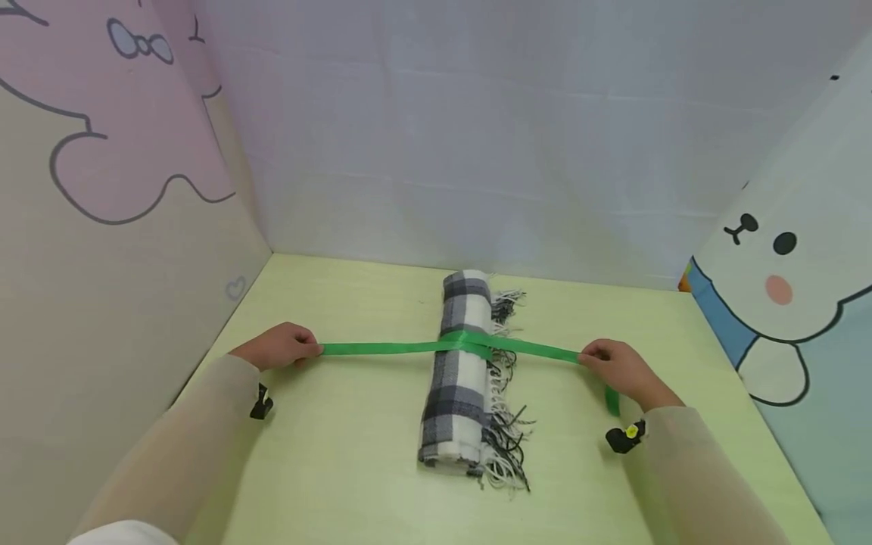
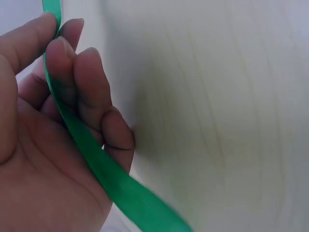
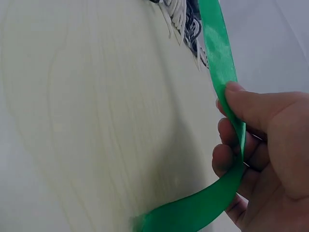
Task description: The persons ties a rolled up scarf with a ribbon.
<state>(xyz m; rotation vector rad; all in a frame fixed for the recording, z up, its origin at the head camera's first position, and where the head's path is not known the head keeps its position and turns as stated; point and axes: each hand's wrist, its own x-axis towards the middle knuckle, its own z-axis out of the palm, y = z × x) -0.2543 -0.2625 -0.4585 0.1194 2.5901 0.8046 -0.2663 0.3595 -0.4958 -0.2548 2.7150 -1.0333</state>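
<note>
A rolled black-and-white plaid scarf (image 1: pixel 459 371) with fringe lies lengthwise in the middle of the pale green table (image 1: pixel 354 454). A green ribbon (image 1: pixel 381 348) crosses over the roll and stretches taut to both sides. My left hand (image 1: pixel 282 347) grips the ribbon's left end; in the left wrist view the ribbon (image 2: pixel 87 145) runs through my curled fingers (image 2: pixel 82 82). My right hand (image 1: pixel 616 367) pinches the right end, and its tail hangs down past the wrist. In the right wrist view the ribbon (image 3: pixel 219 53) passes under my thumb (image 3: pixel 256 104), with the scarf fringe (image 3: pixel 181 14) at the top.
Cartoon-printed panels wall the table on the left (image 1: pixel 102 227), back (image 1: pixel 477 136) and right (image 1: pixel 797 288). Small black wrist devices sit by each sleeve (image 1: pixel 261 403) (image 1: pixel 624 437).
</note>
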